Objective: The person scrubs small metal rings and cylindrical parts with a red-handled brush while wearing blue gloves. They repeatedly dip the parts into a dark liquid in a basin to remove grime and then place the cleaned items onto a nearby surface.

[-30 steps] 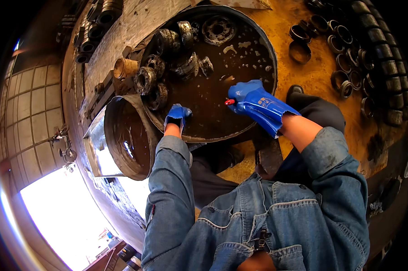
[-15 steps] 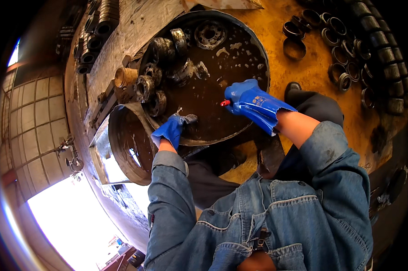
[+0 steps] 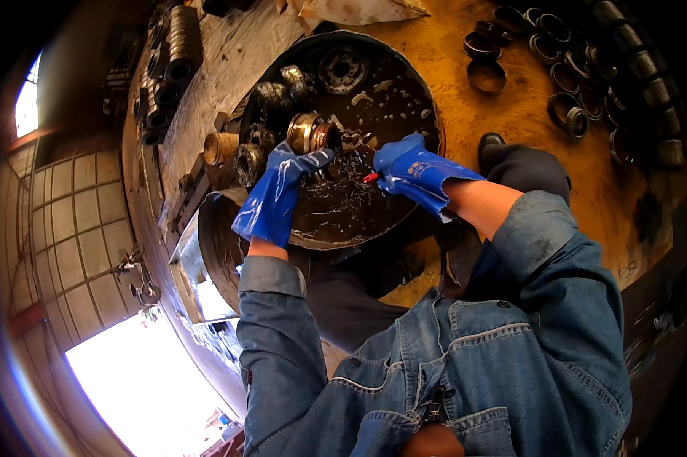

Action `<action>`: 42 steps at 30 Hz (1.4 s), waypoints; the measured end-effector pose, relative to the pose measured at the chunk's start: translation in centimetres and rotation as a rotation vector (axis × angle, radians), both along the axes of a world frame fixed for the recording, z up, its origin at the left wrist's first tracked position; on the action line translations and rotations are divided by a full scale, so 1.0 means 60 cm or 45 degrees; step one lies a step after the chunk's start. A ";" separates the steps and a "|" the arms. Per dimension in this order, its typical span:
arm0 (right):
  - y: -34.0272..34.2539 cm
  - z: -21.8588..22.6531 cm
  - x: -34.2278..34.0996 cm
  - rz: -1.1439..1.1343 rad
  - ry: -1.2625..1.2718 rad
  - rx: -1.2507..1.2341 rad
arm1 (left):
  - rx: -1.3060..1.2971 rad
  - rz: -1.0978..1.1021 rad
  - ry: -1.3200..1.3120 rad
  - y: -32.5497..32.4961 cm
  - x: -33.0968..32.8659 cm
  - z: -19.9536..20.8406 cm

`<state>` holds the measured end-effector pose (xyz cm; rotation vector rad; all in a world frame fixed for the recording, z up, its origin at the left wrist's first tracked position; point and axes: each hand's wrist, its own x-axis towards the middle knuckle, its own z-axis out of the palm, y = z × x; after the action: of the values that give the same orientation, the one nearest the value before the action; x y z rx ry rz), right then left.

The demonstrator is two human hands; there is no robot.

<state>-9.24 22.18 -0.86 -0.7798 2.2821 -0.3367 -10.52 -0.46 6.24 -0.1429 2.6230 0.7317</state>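
Observation:
My left hand point(image 3: 278, 183), in a wet blue rubber glove, is closed at the near side of a shiny, grooved round metal part point(image 3: 304, 134) above dark liquid. The glove hides part of the grip. My right hand point(image 3: 406, 169), gloved the same way, is closed around a tool with a red end point(image 3: 371, 177). The tool's other end, near the metal part, is too unclear to name. Both hands are over a large round tub point(image 3: 432, 99). More wet round metal parts point(image 3: 271, 99) sit along its left side, and a holed metal disc point(image 3: 343, 70) lies at its far side.
A second round container point(image 3: 225, 236) stands at the tub's near left. Loose metal rings point(image 3: 486, 76) lie on the brown-stained floor to the right, beside rows of dark cylinders point(image 3: 655, 91). Stacked ringed parts point(image 3: 182, 46) stand far left, and a rusty cup-shaped piece point(image 3: 219, 148) is by the tub.
My left hand has moved up and away from the tub's near rim to the shiny metal part, which now shows above the liquid. The liquid has become rippled. My right hand has barely moved.

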 end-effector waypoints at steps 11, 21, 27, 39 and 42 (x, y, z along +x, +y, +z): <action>0.002 0.006 -0.007 0.127 -0.062 0.116 | -0.788 -0.518 -0.294 0.196 -0.140 -0.045; 0.011 -0.040 -0.008 0.045 -0.042 0.212 | -1.038 -1.014 -0.357 0.224 -0.131 -0.135; -0.007 -0.056 0.000 0.027 -0.038 0.222 | -1.022 -0.986 -0.397 0.220 -0.154 -0.156; 0.008 -0.045 0.008 0.000 0.047 0.104 | -0.150 -0.505 0.284 0.093 -0.063 -0.048; -0.005 -0.036 0.006 0.026 0.062 0.120 | -0.418 -0.322 0.382 0.001 0.001 -0.025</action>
<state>-8.89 21.85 -3.04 -0.7702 2.3158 -0.2015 -10.48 -0.40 4.74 0.2197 2.9550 0.2479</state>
